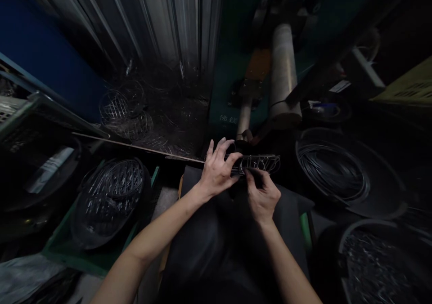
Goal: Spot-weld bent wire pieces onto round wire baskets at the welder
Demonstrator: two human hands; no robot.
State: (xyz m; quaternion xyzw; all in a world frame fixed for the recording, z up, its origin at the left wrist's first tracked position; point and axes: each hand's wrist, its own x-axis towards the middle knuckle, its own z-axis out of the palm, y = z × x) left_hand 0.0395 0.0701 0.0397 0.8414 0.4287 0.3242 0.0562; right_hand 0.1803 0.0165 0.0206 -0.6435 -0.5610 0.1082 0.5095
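Note:
A small wire basket (261, 162) of thin metal rods is held up in front of a machine, over my dark-clad lap. My left hand (218, 167) is at the basket's left end, thumb and fingers curved around its wires. Pinched at the near side of the basket is my right hand (263, 196), thumb against the fingers; a wire piece between them is too dark to make out. Just beyond the hands stand the machine's lower rod (245, 115) and a thick metal cylinder (285, 74).
On the left, a black tub (79, 223) of wire parts sits in a green crate (57, 245). Wire baskets (124, 115) lie beyond a thin ledge. To the right are a basin of coiled wire rings (332, 171) and a bucket of small metal pieces (378, 268).

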